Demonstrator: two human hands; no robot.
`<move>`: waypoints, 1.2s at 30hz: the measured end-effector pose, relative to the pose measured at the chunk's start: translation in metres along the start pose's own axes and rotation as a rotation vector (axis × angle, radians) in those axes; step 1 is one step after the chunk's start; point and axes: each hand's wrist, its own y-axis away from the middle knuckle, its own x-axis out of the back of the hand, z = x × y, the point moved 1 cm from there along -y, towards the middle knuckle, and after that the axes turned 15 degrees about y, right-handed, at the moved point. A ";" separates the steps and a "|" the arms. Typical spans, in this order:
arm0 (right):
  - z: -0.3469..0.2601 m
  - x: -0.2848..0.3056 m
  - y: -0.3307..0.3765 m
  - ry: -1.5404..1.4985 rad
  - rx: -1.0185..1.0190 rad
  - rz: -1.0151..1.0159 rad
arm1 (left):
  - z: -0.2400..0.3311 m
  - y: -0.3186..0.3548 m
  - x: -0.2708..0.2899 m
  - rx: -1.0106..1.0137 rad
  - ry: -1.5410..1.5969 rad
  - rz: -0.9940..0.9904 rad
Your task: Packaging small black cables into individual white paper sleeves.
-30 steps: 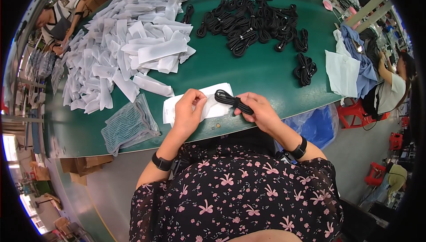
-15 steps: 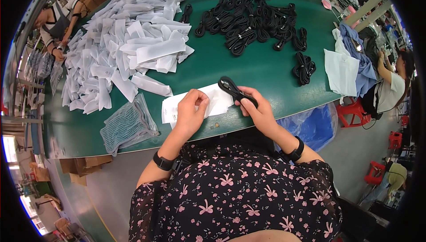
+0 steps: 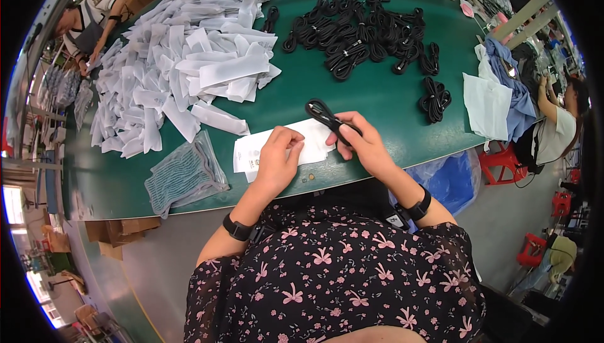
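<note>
My right hand [image 3: 360, 143] is closed around one end of a coiled black cable [image 3: 324, 115]. The coil points up and to the left, above a small stack of flat white bags [image 3: 247, 154] on the green table. Over those bags, my left hand [image 3: 279, 159] has its fingers curled and the thumb drawn toward the index finger. Whether a bag's edge is caught between them is hidden.
A large heap of white packets [image 3: 182, 60] covers the table's left side. Several coiled black cables [image 3: 352, 34] lie at the far middle, with one bundle [image 3: 434, 99] nearer on the right. A clear bag with teal-striped contents [image 3: 185, 176] rests at the front left. Co-workers sit on both sides.
The cable coil has tilted slightly upward in my right hand, whose fingers have shifted around it. My left hand stays over the white bags. The whole view has moved a little.
</note>
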 end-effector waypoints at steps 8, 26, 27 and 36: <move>0.016 0.008 0.021 0.205 0.074 0.127 | -0.005 -0.003 -0.012 -0.253 -0.389 -0.099; 0.014 0.012 0.023 0.543 0.107 -0.013 | 0.012 -0.009 0.002 -0.203 -0.049 -0.114; 0.015 0.014 0.020 0.275 -0.184 -0.067 | 0.017 -0.010 0.002 -0.256 -0.087 -0.136; -0.012 -0.008 0.006 0.826 0.745 0.244 | 0.023 -0.028 0.010 -0.165 0.069 -0.143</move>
